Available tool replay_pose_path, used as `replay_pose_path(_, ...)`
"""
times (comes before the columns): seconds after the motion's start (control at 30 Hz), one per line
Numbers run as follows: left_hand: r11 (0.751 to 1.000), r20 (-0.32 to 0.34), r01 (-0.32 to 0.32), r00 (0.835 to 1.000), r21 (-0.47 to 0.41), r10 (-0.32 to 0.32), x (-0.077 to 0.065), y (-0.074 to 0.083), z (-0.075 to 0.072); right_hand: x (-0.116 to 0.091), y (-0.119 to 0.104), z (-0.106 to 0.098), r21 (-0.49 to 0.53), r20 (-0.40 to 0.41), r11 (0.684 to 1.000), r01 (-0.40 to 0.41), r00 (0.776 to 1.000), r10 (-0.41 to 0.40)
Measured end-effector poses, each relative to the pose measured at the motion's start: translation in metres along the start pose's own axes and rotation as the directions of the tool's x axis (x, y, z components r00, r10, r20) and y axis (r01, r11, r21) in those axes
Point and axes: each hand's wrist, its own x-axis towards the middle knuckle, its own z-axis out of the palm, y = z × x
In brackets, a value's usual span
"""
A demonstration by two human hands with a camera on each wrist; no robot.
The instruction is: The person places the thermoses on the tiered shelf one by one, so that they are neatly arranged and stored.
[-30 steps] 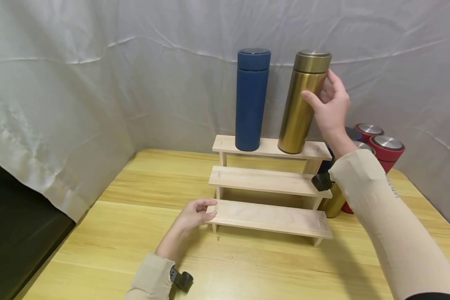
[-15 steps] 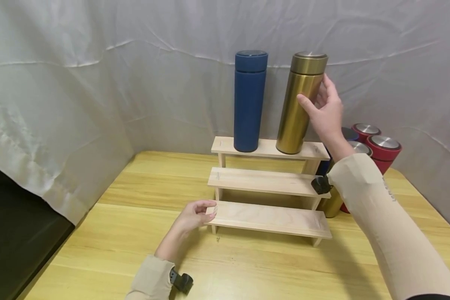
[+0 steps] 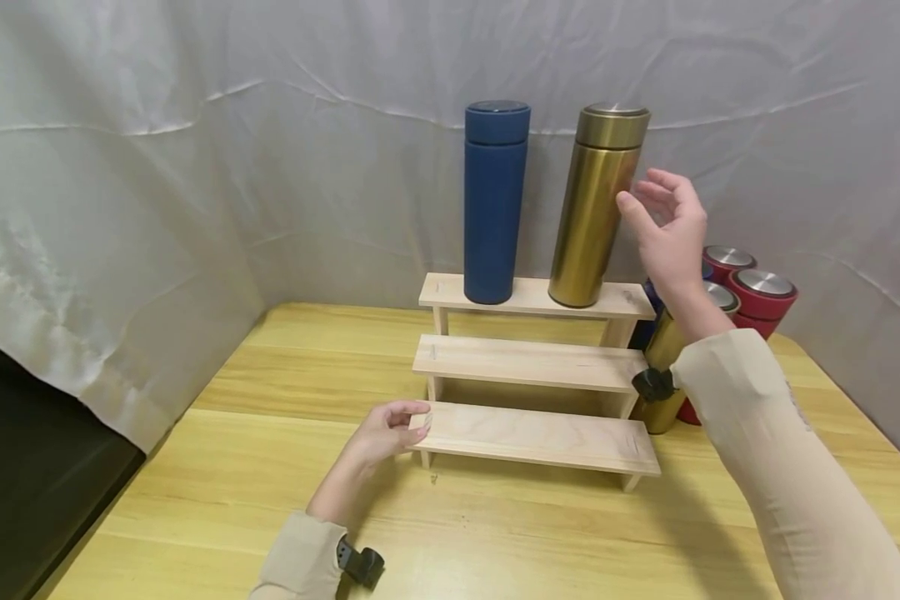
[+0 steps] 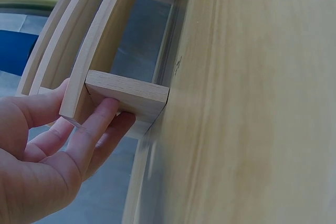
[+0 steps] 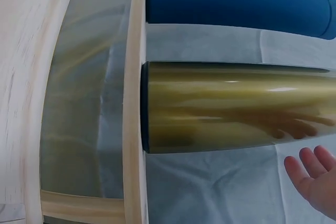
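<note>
A three-tier wooden display stand (image 3: 532, 433) stands on the table. On its top tier are a blue thermos bottle (image 3: 497, 217) at left and a gold thermos bottle (image 3: 596, 217) at right, both upright. My left hand (image 3: 381, 433) grips the left end of the lowest tier; the left wrist view shows its fingers against the end support (image 4: 131, 95). Beside the gold bottle, my right hand (image 3: 673, 237) is held with loosely bent fingers and nothing in it. The right wrist view shows a gap between the fingers (image 5: 310, 163) and the gold bottle.
Several more bottles cluster right of the stand, including red bottles (image 3: 763, 292) and another gold bottle (image 3: 663, 362); my right forearm partly hides them. A grey cloth (image 3: 345, 183) hangs behind the wooden table (image 3: 270, 467). Dark material (image 3: 37, 433) lies beyond its left edge.
My right hand has let go of the gold bottle and moved off to the right. That bottle stays on the top tier. The left hand keeps its grip on the stand.
</note>
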Motion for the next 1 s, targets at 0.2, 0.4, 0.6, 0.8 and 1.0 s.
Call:
replay_pose_path(0.2,1.000,0.002,-0.002,1.000,-0.005,0.002,-0.001,0.001,-0.002,-0.007,-0.003,-0.008,0.005,-0.024,0.999,0.052,0.998,-0.052)
replay_pose_path(0.4,1.000,0.005,-0.004,1.000,0.005,0.004,-0.001,0.002,-0.003,-0.014,-0.001,-0.021,-0.030,-0.027,0.997,0.074,0.997,-0.075)
replay_pose_path(0.6,1.000,0.008,0.005,1.000,0.014,-0.005,-0.001,0.002,-0.004,-0.023,-0.001,-0.039,-0.145,-0.042,0.985,0.090,0.994,-0.097)
replay_pose_path(0.8,1.000,0.014,0.000,1.000,0.025,0.000,-0.003,0.003,-0.004,-0.029,0.002,-0.053,-0.162,-0.066,0.983,0.084,0.993,-0.095)
replay_pose_path(1.0,1.000,0.003,0.009,1.000,0.013,-0.009,-0.004,0.004,-0.003,-0.035,0.007,-0.068,-0.168,-0.090,0.980,0.108,0.988,-0.124)
